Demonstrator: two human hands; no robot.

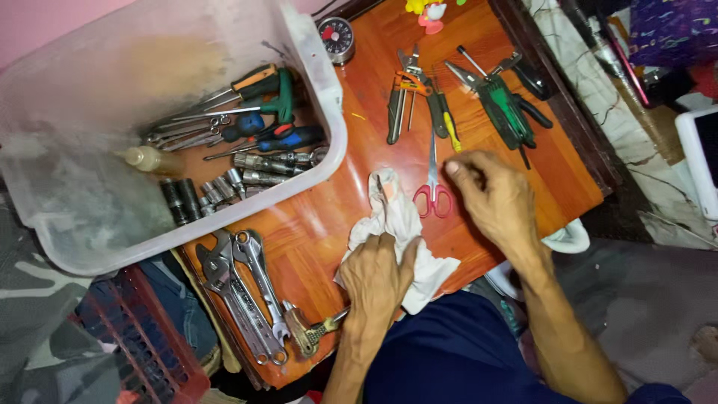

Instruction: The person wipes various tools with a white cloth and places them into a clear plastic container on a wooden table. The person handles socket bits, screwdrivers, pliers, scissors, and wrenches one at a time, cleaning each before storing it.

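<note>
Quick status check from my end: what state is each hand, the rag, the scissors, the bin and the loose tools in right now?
Left hand: pressed on the white rag, gripping it.
Right hand: open, resting on the table beside the scissors.
White rag: crumpled, wrapped round a slim tool.
Red-handled scissors: closed, lying flat.
Plastic bin: open, holding screwdrivers and sockets.
Wrenches: lying flat at the table edge.
Pliers: closed, lying flat.

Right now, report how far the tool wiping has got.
Pliers and green-handled tools lie sorted on the table. In hand: left hand grips a white rag around a small tool; right hand is beside the scissors. The bin still holds screwdrivers and sockets.
</note>
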